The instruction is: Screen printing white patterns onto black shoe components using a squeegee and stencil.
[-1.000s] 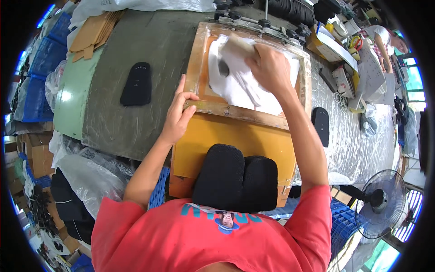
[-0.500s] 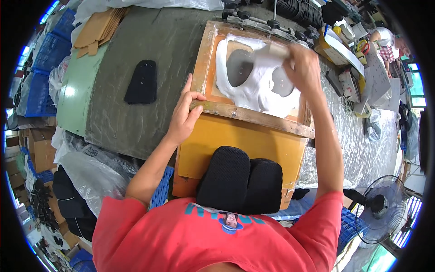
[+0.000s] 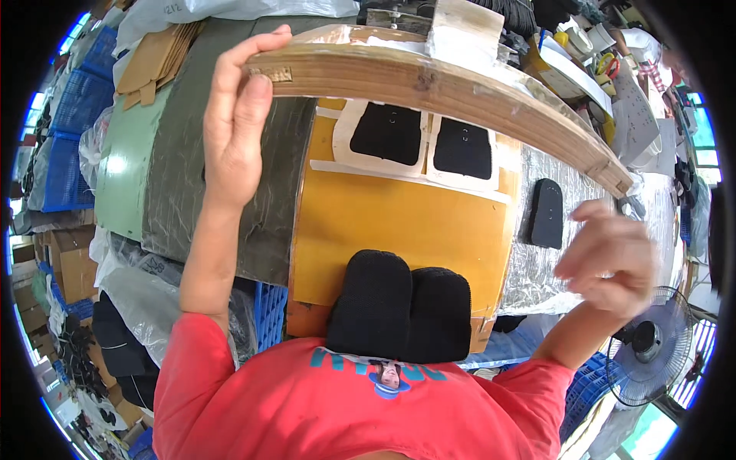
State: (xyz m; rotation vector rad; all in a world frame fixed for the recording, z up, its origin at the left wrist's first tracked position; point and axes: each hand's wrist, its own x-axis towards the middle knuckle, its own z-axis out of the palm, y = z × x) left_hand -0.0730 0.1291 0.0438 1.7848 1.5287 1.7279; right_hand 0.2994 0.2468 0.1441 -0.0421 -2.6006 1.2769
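My left hand (image 3: 239,130) grips the left end of a wooden screen-printing frame (image 3: 414,77), thumb in front and fingers over the top. The frame is tilted up, its near bar raised above the board. A scraper smeared with white paste (image 3: 464,34) stands in it, let go. Under the frame, two black fabric pieces (image 3: 389,134) (image 3: 463,150) lie in pale cut-out surrounds on an amber board (image 3: 399,218). My right hand (image 3: 609,261), blurred, is loosely curled with fingers apart and seems to hold nothing. Nearest to it lies another black piece (image 3: 546,213).
Two stacks of black rounded pads (image 3: 372,303) (image 3: 439,314) rest at the board's near edge, against my shirt. A fan (image 3: 648,341) stands at the lower right. Brown card shapes (image 3: 157,61) lie at the far left, and blue crates (image 3: 84,84) beyond the table's left side.
The frame has gone from lying flat to tilted up, with my left hand raising it. My right hand has left the scraper and swung right and nearer. The two black pieces underneath are now uncovered.
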